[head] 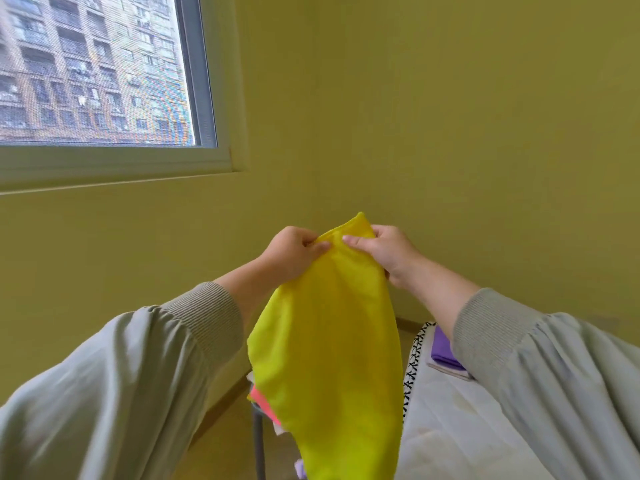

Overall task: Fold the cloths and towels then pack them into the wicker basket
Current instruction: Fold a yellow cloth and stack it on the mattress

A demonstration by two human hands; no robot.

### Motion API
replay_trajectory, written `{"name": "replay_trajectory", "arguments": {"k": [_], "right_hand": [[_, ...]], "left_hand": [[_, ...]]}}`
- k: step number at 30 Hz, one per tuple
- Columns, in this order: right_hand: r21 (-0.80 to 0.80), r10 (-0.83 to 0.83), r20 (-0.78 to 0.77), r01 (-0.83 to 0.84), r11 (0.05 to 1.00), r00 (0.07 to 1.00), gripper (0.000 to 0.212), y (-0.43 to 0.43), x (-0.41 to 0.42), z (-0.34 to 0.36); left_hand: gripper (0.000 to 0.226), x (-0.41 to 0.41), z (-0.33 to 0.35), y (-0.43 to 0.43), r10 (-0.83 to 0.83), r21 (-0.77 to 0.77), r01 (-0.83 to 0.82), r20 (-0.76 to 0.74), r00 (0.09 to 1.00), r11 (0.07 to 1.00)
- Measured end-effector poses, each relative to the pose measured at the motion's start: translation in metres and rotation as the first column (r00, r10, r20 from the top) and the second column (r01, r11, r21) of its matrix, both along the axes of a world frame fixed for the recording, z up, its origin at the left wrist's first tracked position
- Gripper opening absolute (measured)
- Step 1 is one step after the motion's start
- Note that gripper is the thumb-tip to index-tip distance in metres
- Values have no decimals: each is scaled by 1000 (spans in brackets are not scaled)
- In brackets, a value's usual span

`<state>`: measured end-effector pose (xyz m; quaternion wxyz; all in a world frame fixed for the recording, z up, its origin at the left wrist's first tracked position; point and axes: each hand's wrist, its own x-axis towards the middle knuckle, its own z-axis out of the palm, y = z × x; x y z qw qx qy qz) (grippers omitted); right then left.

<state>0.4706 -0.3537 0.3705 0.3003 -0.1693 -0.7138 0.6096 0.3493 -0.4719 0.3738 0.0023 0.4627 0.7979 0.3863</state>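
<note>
The yellow cloth [329, 341] hangs in mid-air in front of the person, held up by both hands at its top edge, well above everything else in view. The left hand [294, 252] pinches the top edge on the left: the thumb lies on the near face and the curled fingers close on the fabric from behind. The right hand [389, 254] grips the top edge on the right, just beside the left hand. Its thumb presses flat on the near face and its fingers wrap round the right edge to the far side, where they are hidden. A small peak of fabric stands up between and above the two hands. Below the grips the cloth widens and drops loose toward the near edge of the view, where its lower end is cut off.

Grey sleeves [145, 375] cover both forearms. A pink cloth [264, 398] shows at the yellow cloth's lower left edge, above a thin grey pole [258, 445]. To the right lies a white pad [446, 420] with black stitched trim, and a folded purple cloth [445, 349] rests on its far end, partly behind the right sleeve. A yellow-green wall [450, 116] fills the far side, with a window [97, 71] at far left.
</note>
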Motion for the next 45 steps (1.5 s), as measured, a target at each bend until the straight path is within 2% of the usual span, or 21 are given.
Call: {"name": "replay_trajectory", "arguments": {"k": [3, 9, 11, 13, 16, 21, 26, 28, 29, 31, 33, 35, 37, 40, 42, 45], "right_hand": [[34, -105, -23, 106, 994, 994, 20, 4, 0, 4], [197, -354, -46, 355, 914, 934, 27, 8, 1, 14], [235, -416, -62, 418, 877, 907, 29, 8, 1, 18], [263, -467, -74, 469, 843, 881, 35, 8, 2, 21], [301, -536, -65, 528, 794, 842, 40, 9, 4, 23], [334, -634, -96, 625, 706, 767, 24, 11, 8, 19], [467, -644, -75, 597, 652, 762, 24, 11, 15, 19], [524, -682, -40, 596, 608, 730, 20, 17, 18, 19], [554, -714, -14, 600, 577, 700, 28, 22, 19, 18], [635, -768, 48, 574, 517, 638, 36, 32, 22, 16], [686, -802, 75, 553, 473, 593, 32, 40, 25, 13], [701, -818, 99, 543, 461, 567, 37, 41, 29, 10], [692, -825, 119, 550, 468, 552, 34, 42, 32, 7], [620, -824, 149, 597, 509, 547, 26, 45, 38, 5], [565, -802, 164, 612, 554, 575, 30, 50, 40, 3], [495, -747, 192, 594, 634, 637, 30, 55, 46, 0]], "left_hand": [[36, 2, 6, 4, -16, -28, 14, -55, 998, 1000], [24, 5, 18, 8, -35, -279, -2, -126, 991, 960], [29, 2, 17, 6, -18, -322, -35, -159, 987, 946], [37, -4, 15, 2, 18, -345, -78, -174, 985, 935], [37, -17, 7, -6, 103, -374, -173, -200, 974, 911], [45, -35, -7, -15, 304, -353, -335, -141, 942, 874], [50, -35, -12, -16, 380, -320, -384, -76, 922, 866], [50, -35, -11, -17, 341, -314, -346, -72, 937, 884], [51, -35, -10, -19, 309, -338, -321, -90, 947, 885], [56, -32, -8, -25, 248, -475, -309, -187, 950, 824], [57, -28, -8, -29, 221, -591, -354, -287, 932, 725], [44, -28, -9, -32, 248, -619, -389, -304, 920, 682], [22, -32, -10, -36, 316, -570, -422, -281, 906, 705], [22, -37, -17, -41, 445, -459, -479, -188, 875, 748], [19, -40, -20, -43, 493, -394, -471, -51, 868, 789], [8, -38, -19, -38, 468, -202, -426, 262, 844, 882]]}}
